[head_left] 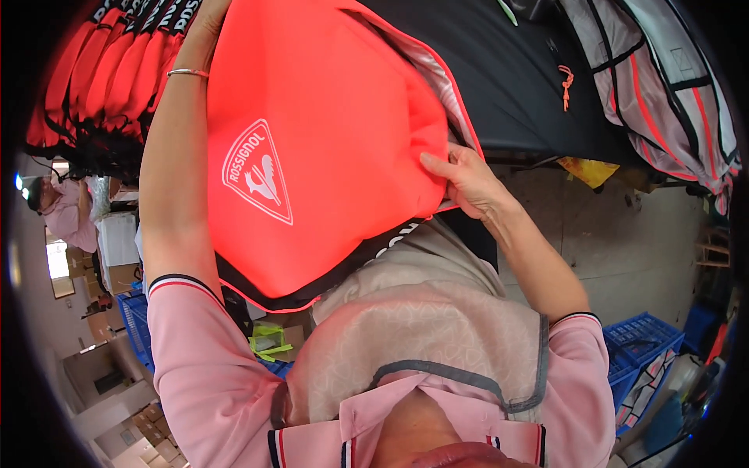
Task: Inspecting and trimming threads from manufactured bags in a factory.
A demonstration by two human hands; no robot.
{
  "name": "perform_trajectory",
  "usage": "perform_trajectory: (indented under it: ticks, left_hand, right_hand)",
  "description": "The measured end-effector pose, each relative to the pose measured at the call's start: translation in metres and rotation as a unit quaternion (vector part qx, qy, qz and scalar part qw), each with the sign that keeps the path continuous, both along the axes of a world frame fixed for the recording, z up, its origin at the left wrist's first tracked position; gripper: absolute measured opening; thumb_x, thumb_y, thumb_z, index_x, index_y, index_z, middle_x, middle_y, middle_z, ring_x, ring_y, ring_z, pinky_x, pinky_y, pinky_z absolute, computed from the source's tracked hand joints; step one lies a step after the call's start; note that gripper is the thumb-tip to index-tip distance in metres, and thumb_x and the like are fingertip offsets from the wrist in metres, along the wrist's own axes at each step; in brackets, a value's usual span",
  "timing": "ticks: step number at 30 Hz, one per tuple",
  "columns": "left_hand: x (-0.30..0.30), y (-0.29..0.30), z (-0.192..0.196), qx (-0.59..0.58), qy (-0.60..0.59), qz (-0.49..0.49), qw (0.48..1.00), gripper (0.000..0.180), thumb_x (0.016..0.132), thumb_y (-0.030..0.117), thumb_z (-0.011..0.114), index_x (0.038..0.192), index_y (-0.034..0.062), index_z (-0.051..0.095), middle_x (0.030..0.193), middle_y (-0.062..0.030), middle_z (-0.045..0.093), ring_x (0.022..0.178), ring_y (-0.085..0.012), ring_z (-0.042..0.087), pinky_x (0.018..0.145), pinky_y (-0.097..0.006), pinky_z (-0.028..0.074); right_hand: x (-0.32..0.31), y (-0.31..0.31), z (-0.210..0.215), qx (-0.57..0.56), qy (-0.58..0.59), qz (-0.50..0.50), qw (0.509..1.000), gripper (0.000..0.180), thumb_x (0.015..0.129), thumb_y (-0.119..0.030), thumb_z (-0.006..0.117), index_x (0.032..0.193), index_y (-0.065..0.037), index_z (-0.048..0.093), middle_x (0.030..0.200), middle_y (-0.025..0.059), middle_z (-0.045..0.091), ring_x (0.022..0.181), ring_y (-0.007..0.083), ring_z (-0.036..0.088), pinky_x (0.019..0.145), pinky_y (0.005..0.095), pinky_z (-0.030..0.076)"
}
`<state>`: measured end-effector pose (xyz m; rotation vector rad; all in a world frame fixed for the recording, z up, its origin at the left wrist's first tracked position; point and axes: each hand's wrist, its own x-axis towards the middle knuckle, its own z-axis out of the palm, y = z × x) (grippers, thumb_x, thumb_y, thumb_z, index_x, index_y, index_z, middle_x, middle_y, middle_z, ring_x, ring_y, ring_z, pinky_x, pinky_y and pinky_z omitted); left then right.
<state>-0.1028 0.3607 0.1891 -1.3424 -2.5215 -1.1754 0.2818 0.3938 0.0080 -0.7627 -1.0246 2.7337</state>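
1. A stack of red bags with black trim (101,70) is lying at the upper left, just beside the person's left forearm.
2. A black cloth (507,86) is covering the table at the top, with a small orange cord (566,78) lying on it.
3. Grey, white and orange bags (663,86) are piling up at the upper right, well apart from both hands.
4. Blue plastic crates (636,343) are sitting on the floor at the lower right, and another blue crate (136,320) is showing at the lower left, near cardboard boxes (109,277).
5. Another person in a pink shirt (66,210) is working at the far left, well apart from the wearer.
6. A beige apron (421,335) is covering the person's chest, just below the bag's lower edge.
7. The large orange bag (312,148) with a white triangular emblem is filling the middle of the view, held up between both arms and hiding much of the table behind it.
8. The right hand (468,183) is pinching the bag's right edge, thumb pressing on the orange face and the other fingers tucked behind the fabric.
9. The left hand (207,19) is reaching up along the bag's left edge at the top of the view; its grip is cut off there, so I cannot tell whether it is spread or pressed together.
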Motion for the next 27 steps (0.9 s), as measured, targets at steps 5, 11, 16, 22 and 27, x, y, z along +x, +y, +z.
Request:
perform_trajectory:
  ticks: [5, 11, 16, 22, 27]
  left_hand:
    - [0.116, -0.007, 0.029, 0.103, 0.245, -0.052, 0.963, 0.023, 0.093, 0.021, 0.06, 0.102, 0.0006, 0.066, 0.093, -0.0154, 0.069, 0.087, -0.0256, 0.066, 0.077, -0.036, 0.053]
    - [0.155, -0.07, -0.07, 0.01, 0.317, -0.139, 0.938, 0.053, 0.1, 0.041, 0.045, 0.144, 0.0116, 0.045, 0.149, -0.016, 0.042, 0.135, -0.0347, 0.04, 0.112, -0.044, 0.027]
    - [0.092, -0.06, -0.184, -0.114, 0.271, -0.004, 0.956, 0.052, 0.101, 0.047, 0.038, 0.151, 0.0326, 0.033, 0.159, -0.0139, 0.022, 0.143, -0.0406, 0.024, 0.112, -0.064, 0.015]
    - [0.088, -0.047, -0.218, -0.121, 0.178, -0.023, 0.976, 0.051, 0.101, 0.05, 0.032, 0.151, 0.0366, 0.031, 0.158, -0.0136, 0.024, 0.145, -0.0403, 0.02, 0.109, -0.071, 0.008]
    - [0.08, -0.046, -0.223, -0.125, 0.183, -0.017, 0.975, 0.051, 0.101, 0.051, 0.032, 0.151, 0.038, 0.03, 0.157, -0.0126, 0.027, 0.145, -0.0383, 0.021, 0.109, -0.072, 0.008]
  right_hand:
    - [-0.002, -0.006, 0.01, -0.013, 0.082, -0.072, 0.994, 0.039, 0.093, -0.009, 0.065, 0.129, 0.003, 0.055, 0.123, 0.0115, 0.063, 0.109, 0.0182, 0.062, 0.095, 0.0348, 0.05]
    - [0.003, -0.013, 0.007, 0.131, 0.16, -0.118, 0.971, 0.026, 0.092, -0.002, 0.062, 0.118, 0.003, 0.064, 0.11, 0.0074, 0.069, 0.099, 0.0132, 0.064, 0.089, 0.03, 0.051]
    - [0.014, -0.017, 0.008, 0.009, 0.216, -0.083, 0.973, 0.026, 0.088, 0.003, 0.062, 0.115, 0.001, 0.066, 0.107, 0.0068, 0.07, 0.097, 0.0152, 0.066, 0.089, 0.0307, 0.053]
    - [0.03, -0.029, 0.023, -0.112, 0.318, -0.104, 0.936, 0.062, 0.09, -0.018, 0.068, 0.141, 0.001, 0.04, 0.141, 0.0136, 0.05, 0.13, 0.0273, 0.049, 0.109, 0.0462, 0.038]
    - [0.04, -0.014, 0.008, -0.098, 0.242, -0.097, 0.96, 0.063, 0.097, -0.042, 0.057, 0.14, 0.001, 0.042, 0.138, 0.0149, 0.052, 0.125, 0.0254, 0.054, 0.106, 0.0451, 0.044]
